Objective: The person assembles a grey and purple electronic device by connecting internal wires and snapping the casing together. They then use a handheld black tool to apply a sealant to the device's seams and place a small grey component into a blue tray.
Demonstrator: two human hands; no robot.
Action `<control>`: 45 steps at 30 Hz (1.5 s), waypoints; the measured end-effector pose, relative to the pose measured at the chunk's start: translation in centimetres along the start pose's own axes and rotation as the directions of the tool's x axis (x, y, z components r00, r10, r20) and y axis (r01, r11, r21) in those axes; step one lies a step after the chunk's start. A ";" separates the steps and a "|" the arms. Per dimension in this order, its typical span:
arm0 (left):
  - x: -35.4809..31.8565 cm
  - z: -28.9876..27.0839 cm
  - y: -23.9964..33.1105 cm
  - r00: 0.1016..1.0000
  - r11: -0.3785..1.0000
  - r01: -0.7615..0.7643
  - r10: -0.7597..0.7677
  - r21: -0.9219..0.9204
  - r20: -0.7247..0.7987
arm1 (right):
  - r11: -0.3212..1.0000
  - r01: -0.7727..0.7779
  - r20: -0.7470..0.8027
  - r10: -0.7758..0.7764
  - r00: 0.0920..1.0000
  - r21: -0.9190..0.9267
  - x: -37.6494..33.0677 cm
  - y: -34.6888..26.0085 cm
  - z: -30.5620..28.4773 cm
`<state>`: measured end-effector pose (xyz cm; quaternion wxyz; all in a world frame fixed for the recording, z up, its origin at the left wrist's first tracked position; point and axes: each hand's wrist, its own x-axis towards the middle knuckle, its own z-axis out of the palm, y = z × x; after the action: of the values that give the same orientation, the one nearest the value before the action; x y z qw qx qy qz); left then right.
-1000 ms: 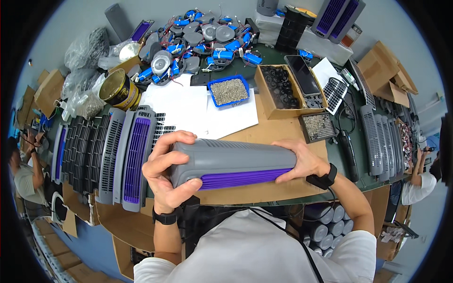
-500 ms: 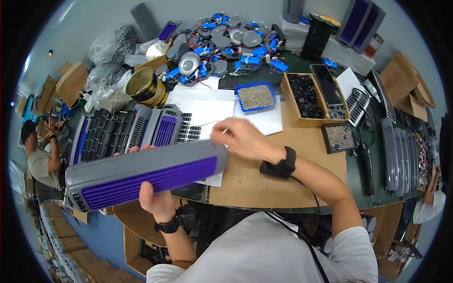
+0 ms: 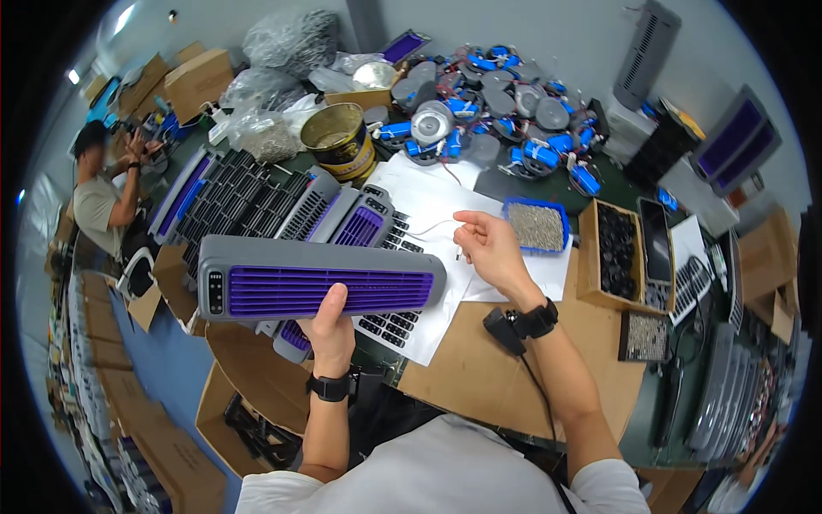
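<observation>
My left hand (image 3: 331, 336) grips a long grey tower fan (image 3: 342, 288) from below, its thumb pressed on the purple slatted front. A small dark button panel sits at the fan's left end. To the right of the fan, my right hand (image 3: 495, 250) has its fingers pinched together on a thin white cable (image 3: 434, 228), whose small plug end dangles under the fingertips. Beneath the fan lie white sheets (image 3: 438, 332) carrying rows of black button panels (image 3: 392, 327). More grey and purple fan parts (image 3: 360, 224) stand just behind it.
Motor units with blue parts (image 3: 539, 154) are heaped at the back. A blue tray of screws (image 3: 537, 226), a carton of black parts (image 3: 615, 257) and a black electric screwdriver (image 3: 671, 403) stand right. A yellow-black can (image 3: 342, 146) is behind; a co-worker (image 3: 107, 188) works at far left.
The fan has turned level, its purple front now facing up toward me. My right hand has come away from the fan's end to its right. The whole view has shifted.
</observation>
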<state>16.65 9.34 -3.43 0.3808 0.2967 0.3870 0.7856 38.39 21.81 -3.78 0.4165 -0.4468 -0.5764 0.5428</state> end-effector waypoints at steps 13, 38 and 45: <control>0.6 0.3 0.1 0.997 0.999 -0.009 0.014 0.053 -0.078 | 0.947 0.117 0.115 -0.157 0.981 0.300 0.6 1.9 1.9; 1.3 2.6 1.3 0.997 0.996 -0.045 0.050 0.081 -0.063 | 0.926 0.066 0.204 -0.151 0.967 0.371 0.5 2.8 1.7; 1.4 2.7 1.3 0.997 0.986 -0.078 0.081 0.148 -0.017 | 0.963 0.172 0.189 -0.212 0.959 0.206 0.0 3.2 2.4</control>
<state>17.47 11.01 -0.73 0.3216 0.3301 0.4364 0.7728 36.28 21.22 -7.16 0.4446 -0.2878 -0.6042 0.5953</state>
